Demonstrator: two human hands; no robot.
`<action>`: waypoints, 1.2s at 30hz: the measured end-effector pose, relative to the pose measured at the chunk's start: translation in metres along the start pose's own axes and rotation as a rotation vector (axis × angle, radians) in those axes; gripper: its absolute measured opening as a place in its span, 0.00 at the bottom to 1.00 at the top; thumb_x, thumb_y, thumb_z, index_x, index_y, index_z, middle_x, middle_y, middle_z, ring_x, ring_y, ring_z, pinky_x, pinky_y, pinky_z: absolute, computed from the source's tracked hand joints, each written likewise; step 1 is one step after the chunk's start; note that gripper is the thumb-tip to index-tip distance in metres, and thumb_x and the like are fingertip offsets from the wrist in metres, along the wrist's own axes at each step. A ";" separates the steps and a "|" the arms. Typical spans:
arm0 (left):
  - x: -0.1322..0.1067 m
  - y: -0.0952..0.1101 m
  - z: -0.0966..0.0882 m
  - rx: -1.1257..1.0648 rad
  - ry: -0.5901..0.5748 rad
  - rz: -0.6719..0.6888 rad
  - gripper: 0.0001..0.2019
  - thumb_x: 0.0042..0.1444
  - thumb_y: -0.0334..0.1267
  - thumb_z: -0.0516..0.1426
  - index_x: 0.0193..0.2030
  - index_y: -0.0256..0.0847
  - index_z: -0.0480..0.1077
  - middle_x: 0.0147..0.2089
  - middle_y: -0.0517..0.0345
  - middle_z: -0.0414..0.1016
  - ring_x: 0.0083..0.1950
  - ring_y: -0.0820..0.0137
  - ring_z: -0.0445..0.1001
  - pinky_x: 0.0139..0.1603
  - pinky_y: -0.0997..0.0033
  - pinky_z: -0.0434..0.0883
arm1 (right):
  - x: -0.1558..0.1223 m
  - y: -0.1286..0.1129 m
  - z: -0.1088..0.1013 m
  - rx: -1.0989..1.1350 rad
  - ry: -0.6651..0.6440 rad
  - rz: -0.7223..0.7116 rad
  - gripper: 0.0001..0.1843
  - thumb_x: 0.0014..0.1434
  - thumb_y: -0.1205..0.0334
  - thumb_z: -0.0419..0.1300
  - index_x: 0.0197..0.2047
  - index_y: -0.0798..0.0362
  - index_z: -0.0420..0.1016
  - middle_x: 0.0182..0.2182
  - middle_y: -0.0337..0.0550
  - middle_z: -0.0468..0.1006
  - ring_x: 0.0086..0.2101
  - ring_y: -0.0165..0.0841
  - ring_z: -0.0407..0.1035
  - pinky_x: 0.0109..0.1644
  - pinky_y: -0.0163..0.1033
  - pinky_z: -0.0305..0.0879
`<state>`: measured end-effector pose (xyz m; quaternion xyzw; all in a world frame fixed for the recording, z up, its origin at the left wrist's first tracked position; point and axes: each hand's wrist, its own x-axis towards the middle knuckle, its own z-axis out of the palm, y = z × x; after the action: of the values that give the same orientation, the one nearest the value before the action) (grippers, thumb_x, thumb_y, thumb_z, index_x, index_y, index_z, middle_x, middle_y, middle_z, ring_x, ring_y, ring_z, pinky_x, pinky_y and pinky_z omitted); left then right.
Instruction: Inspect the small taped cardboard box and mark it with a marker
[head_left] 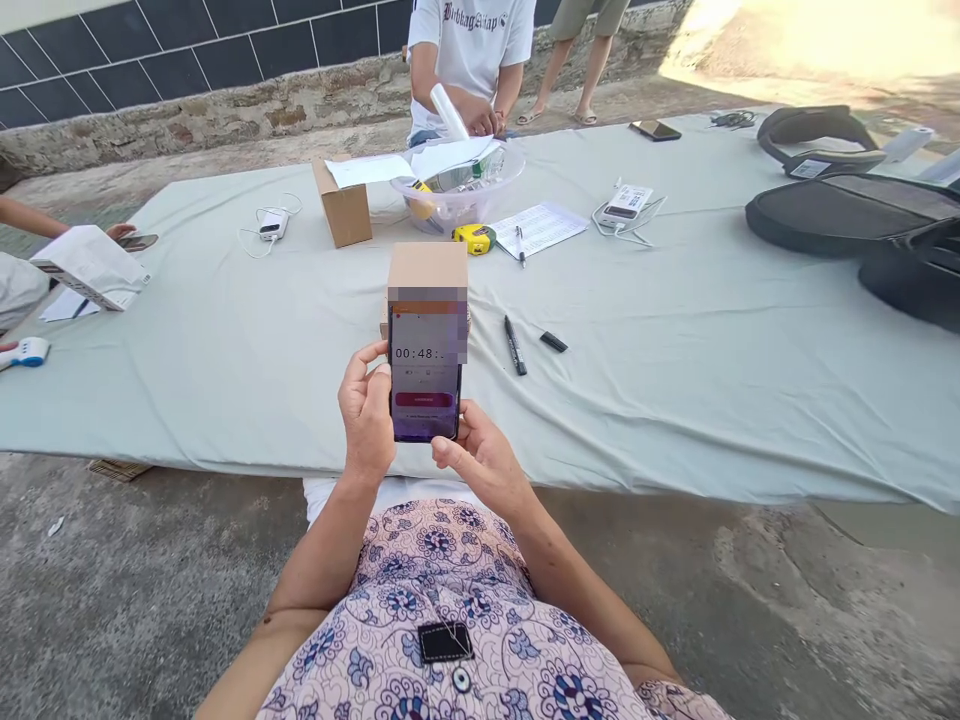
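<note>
1. Two hands clasp one phone [425, 378], its screen facing the wearer: the left hand [366, 415] grips its left side, the right hand [489, 462] its lower right corner between thumb and fingers.
2. Steady handling likely calls for a firm left hold on the frame, with the right thumb kept off the red button [424, 400] unless a press is meant.
3. Two cardboard boxes stand beyond the grip: the near box [427, 266] directly behind the phone, the far box [352, 215] to its left.
4. One marker [515, 346] and one black cap [553, 342], apart, lie just right of the grip.
5. Two white cabled devices rest farther out, one device [274, 223] leftward, one device [628, 204] rightward.
6. One yellow tape measure [474, 238] sits beyond the grip.
</note>
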<state>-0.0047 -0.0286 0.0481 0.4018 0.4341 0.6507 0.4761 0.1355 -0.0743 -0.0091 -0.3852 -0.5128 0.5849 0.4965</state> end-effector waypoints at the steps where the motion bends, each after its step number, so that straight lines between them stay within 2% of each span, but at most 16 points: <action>1: 0.001 0.000 -0.001 0.004 0.008 0.001 0.14 0.59 0.48 0.63 0.47 0.43 0.73 0.27 0.64 0.72 0.22 0.76 0.66 0.23 0.76 0.66 | 0.000 0.001 -0.001 -0.003 -0.003 -0.005 0.28 0.61 0.38 0.67 0.54 0.49 0.71 0.32 0.38 0.78 0.30 0.31 0.71 0.34 0.38 0.71; 4: 0.003 -0.001 -0.004 0.017 0.021 0.003 0.14 0.59 0.48 0.62 0.47 0.43 0.73 0.26 0.64 0.72 0.22 0.76 0.66 0.22 0.76 0.65 | 0.002 0.002 -0.006 -0.050 0.053 -0.040 0.27 0.64 0.39 0.65 0.55 0.49 0.73 0.29 0.36 0.76 0.30 0.32 0.72 0.37 0.40 0.72; 7: 0.005 -0.003 -0.007 0.017 0.026 0.003 0.15 0.59 0.48 0.62 0.48 0.43 0.72 0.26 0.64 0.72 0.21 0.75 0.67 0.22 0.75 0.65 | 0.003 -0.004 -0.014 -0.087 0.185 -0.099 0.22 0.65 0.40 0.65 0.50 0.49 0.76 0.28 0.36 0.77 0.29 0.31 0.72 0.37 0.40 0.73; 11: 0.006 -0.004 -0.010 -0.001 0.034 -0.008 0.15 0.59 0.47 0.62 0.49 0.43 0.72 0.27 0.64 0.73 0.22 0.74 0.69 0.23 0.75 0.66 | 0.000 -0.024 -0.023 -0.053 0.332 -0.271 0.16 0.65 0.43 0.66 0.45 0.47 0.79 0.28 0.37 0.78 0.29 0.31 0.72 0.34 0.39 0.73; 14: 0.006 -0.005 -0.012 -0.009 0.039 -0.010 0.14 0.59 0.46 0.62 0.49 0.43 0.72 0.26 0.64 0.73 0.23 0.73 0.71 0.24 0.74 0.68 | -0.004 -0.040 -0.023 -0.033 0.378 -0.399 0.14 0.65 0.45 0.67 0.41 0.47 0.81 0.24 0.37 0.76 0.25 0.31 0.70 0.30 0.39 0.71; 17: 0.006 -0.005 -0.014 -0.016 0.039 -0.003 0.14 0.60 0.45 0.61 0.49 0.43 0.72 0.27 0.63 0.73 0.23 0.73 0.70 0.24 0.74 0.68 | -0.004 -0.048 -0.019 -0.016 0.409 -0.454 0.12 0.65 0.46 0.67 0.40 0.46 0.81 0.23 0.36 0.75 0.24 0.31 0.69 0.28 0.39 0.69; 28: 0.011 -0.004 -0.020 -0.043 0.095 0.001 0.14 0.57 0.47 0.63 0.47 0.44 0.73 0.26 0.64 0.72 0.22 0.74 0.66 0.21 0.74 0.64 | 0.009 -0.037 -0.011 -0.101 0.379 -0.389 0.10 0.68 0.49 0.64 0.41 0.46 0.79 0.24 0.34 0.74 0.25 0.30 0.69 0.32 0.39 0.70; 33: 0.011 -0.002 -0.022 -0.065 0.097 -0.014 0.14 0.54 0.45 0.63 0.46 0.44 0.73 0.24 0.65 0.71 0.20 0.75 0.63 0.20 0.75 0.62 | 0.011 -0.035 -0.008 -0.087 0.371 -0.372 0.04 0.67 0.58 0.63 0.41 0.46 0.80 0.26 0.35 0.76 0.27 0.30 0.70 0.33 0.38 0.69; 36: 0.010 -0.001 -0.022 -0.064 0.084 -0.018 0.14 0.54 0.44 0.63 0.46 0.44 0.72 0.24 0.65 0.71 0.21 0.75 0.64 0.21 0.74 0.63 | 0.013 -0.034 -0.007 -0.110 0.403 -0.353 0.05 0.65 0.63 0.62 0.41 0.46 0.80 0.29 0.37 0.78 0.30 0.31 0.72 0.37 0.39 0.71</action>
<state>-0.0276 -0.0226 0.0413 0.3550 0.4361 0.6762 0.4760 0.1458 -0.0610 0.0238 -0.4249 -0.4940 0.3719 0.6611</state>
